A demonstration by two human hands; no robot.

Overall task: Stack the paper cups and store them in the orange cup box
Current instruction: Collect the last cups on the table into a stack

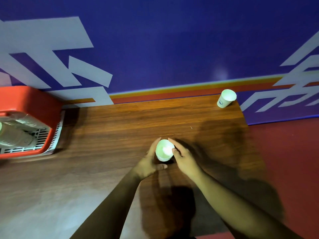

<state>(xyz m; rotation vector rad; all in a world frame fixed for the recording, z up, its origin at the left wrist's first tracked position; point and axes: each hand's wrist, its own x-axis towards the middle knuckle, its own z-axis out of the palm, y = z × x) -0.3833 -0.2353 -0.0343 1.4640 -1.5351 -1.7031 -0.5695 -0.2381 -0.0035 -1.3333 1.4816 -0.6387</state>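
Both hands are out over the brown wood-grain table (112,128), closing on a short stack of white paper cups (164,150) that stands upright, mouth up, near the middle of the table & towards its front. The left hand (149,161) is wrapped round the stack's left side w/ fingers curved along the wall, thumb sticking out low by the base: that grip is on the stack. The right hand (184,158) sits against the stack's right side, thumb at the rim, fingers arched past the far edge. It's blurred, so I can't tell if its grip is closed on the cups or only resting there.

A single white paper cup w/ a blue mark (226,98) stands alone at the far right corner, well apart from the hands. The orange plastic cup box (32,100) is at the table's far left edge, partly out of view. More pale cups (15,133) lie on their sides inside it, over a white slotted base. Behind is a blue wall w/ pale grey lettering (155,40), & red floor (290,161) to the right
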